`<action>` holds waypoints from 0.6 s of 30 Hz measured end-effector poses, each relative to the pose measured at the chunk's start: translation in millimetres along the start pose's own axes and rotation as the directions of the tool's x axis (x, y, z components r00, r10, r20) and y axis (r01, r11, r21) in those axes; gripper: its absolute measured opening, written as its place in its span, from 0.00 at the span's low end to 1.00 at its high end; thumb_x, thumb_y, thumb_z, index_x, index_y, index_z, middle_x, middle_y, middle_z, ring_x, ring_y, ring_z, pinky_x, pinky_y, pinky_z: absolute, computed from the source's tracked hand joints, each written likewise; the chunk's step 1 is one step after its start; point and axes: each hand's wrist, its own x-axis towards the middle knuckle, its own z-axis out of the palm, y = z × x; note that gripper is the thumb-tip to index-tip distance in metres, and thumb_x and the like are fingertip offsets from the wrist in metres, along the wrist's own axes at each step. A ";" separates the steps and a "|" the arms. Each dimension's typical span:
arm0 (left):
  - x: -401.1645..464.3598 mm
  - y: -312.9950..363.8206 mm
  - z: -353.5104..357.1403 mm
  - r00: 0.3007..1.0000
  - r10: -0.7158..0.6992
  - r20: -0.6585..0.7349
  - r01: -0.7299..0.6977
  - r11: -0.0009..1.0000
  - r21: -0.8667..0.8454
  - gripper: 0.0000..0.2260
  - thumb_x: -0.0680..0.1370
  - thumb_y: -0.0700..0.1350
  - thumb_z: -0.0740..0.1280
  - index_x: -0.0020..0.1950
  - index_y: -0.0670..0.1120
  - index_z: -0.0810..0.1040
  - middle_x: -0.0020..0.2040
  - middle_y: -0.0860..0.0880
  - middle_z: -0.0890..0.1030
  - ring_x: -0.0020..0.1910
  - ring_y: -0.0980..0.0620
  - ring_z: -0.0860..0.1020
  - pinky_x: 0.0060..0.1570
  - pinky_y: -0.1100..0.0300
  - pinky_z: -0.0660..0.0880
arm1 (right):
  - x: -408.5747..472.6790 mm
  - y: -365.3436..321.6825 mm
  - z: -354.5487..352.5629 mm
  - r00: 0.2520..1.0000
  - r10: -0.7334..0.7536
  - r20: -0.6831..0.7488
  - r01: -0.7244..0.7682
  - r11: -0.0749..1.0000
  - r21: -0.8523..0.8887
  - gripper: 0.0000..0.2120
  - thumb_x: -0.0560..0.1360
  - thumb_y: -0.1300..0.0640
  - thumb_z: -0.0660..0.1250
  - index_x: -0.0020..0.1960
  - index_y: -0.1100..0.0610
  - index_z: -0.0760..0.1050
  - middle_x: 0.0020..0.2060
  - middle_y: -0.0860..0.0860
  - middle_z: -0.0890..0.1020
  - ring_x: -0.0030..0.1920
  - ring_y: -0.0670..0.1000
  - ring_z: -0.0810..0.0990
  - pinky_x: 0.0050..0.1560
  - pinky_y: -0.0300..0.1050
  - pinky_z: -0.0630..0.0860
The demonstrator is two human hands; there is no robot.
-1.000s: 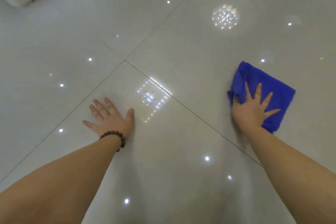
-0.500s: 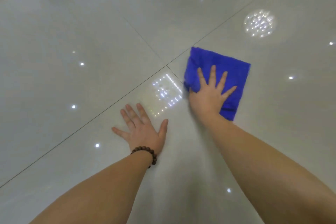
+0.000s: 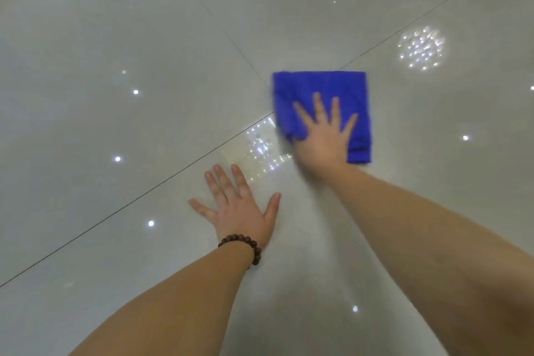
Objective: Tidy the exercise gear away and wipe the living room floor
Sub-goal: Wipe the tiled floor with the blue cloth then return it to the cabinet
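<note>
Blue cloth [image 3: 322, 89] lying folded on glossy tile floor [image 3: 144, 37], right over grout cross. Right hand [image 3: 323, 136] pressing down flat on it, fingers spread straight. Left hand [image 3: 239, 208] resting flat on floor nearby, fingers spread, holding nothing, bead bracelet [image 3: 242, 246] sitting on wrist.

No legible text — none anywhere
</note>
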 end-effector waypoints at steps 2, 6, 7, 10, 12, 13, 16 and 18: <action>0.2 0.8 -1.8 1.000 0.021 0.019 -0.021 1.000 0.009 0.40 0.75 0.68 0.45 0.78 0.45 0.37 0.77 0.41 0.34 0.74 0.39 0.30 0.64 0.25 0.40 | -34.6 -57.8 20.2 0.915 -0.383 0.126 0.388 0.921 -0.015 0.34 0.74 0.35 0.57 0.75 0.36 0.45 0.77 0.46 0.41 0.76 0.57 0.35 0.69 0.68 0.33; 0.7 -0.9 -1.0 1.000 0.004 -0.006 -0.004 1.000 -0.014 0.41 0.74 0.70 0.43 0.79 0.47 0.40 0.77 0.41 0.35 0.75 0.41 0.31 0.64 0.25 0.39 | -60.3 -21.1 20.9 0.923 -0.375 0.085 0.376 0.927 0.008 0.32 0.75 0.43 0.60 0.75 0.36 0.49 0.77 0.43 0.44 0.76 0.53 0.37 0.71 0.63 0.32; 0.0 -0.8 -0.5 1.000 0.000 -0.010 0.000 1.000 -0.027 0.42 0.73 0.72 0.41 0.78 0.46 0.37 0.77 0.41 0.35 0.75 0.41 0.32 0.65 0.25 0.39 | -66.0 12.3 21.1 0.958 -0.283 0.032 0.283 0.959 0.021 0.34 0.75 0.46 0.63 0.75 0.36 0.49 0.77 0.42 0.45 0.77 0.53 0.38 0.71 0.62 0.33; -2.6 -2.7 1.2 0.999 0.032 -0.033 -0.033 0.999 -0.030 0.43 0.73 0.73 0.38 0.76 0.45 0.31 0.77 0.40 0.34 0.75 0.41 0.31 0.65 0.26 0.38 | -92.6 104.6 15.3 0.971 0.212 -0.110 -0.202 0.975 0.094 0.36 0.73 0.52 0.65 0.75 0.38 0.51 0.77 0.43 0.46 0.77 0.53 0.41 0.73 0.64 0.38; -1.2 -3.2 0.4 0.998 0.043 -0.041 -0.044 0.999 -0.030 0.43 0.73 0.73 0.38 0.76 0.45 0.31 0.77 0.40 0.33 0.75 0.42 0.31 0.65 0.26 0.38 | -108.1 99.0 15.0 0.822 0.561 -0.096 -0.527 0.814 0.244 0.33 0.76 0.49 0.62 0.76 0.39 0.50 0.77 0.44 0.46 0.77 0.54 0.41 0.72 0.66 0.40; -0.8 -3.0 -0.1 0.998 0.044 -0.038 -0.045 0.998 -0.036 0.43 0.73 0.73 0.38 0.76 0.45 0.31 0.77 0.40 0.34 0.75 0.42 0.31 0.65 0.26 0.38 | -113.9 74.5 17.6 0.768 0.635 -0.076 -0.597 0.755 0.272 0.32 0.77 0.48 0.61 0.76 0.39 0.49 0.77 0.45 0.45 0.77 0.55 0.40 0.72 0.67 0.39; -1.0 -4.0 0.1 0.999 0.038 -0.027 -0.039 0.999 -0.034 0.41 0.76 0.68 0.46 0.77 0.45 0.33 0.77 0.40 0.35 0.75 0.41 0.33 0.64 0.25 0.40 | -150.9 -9.6 46.3 0.957 0.276 -0.089 -0.260 0.953 0.159 0.33 0.75 0.47 0.57 0.76 0.40 0.46 0.77 0.46 0.41 0.76 0.56 0.36 0.72 0.64 0.33; -0.1 -2.9 -1.1 1.000 0.025 -0.009 -0.025 0.999 -0.035 0.40 0.77 0.65 0.51 0.77 0.45 0.34 0.77 0.40 0.35 0.75 0.40 0.34 0.64 0.24 0.42 | -180.6 -19.2 55.6 1.000 -0.019 -0.008 0.020 0.997 0.074 0.33 0.75 0.47 0.57 0.76 0.40 0.45 0.77 0.45 0.41 0.76 0.55 0.35 0.72 0.62 0.33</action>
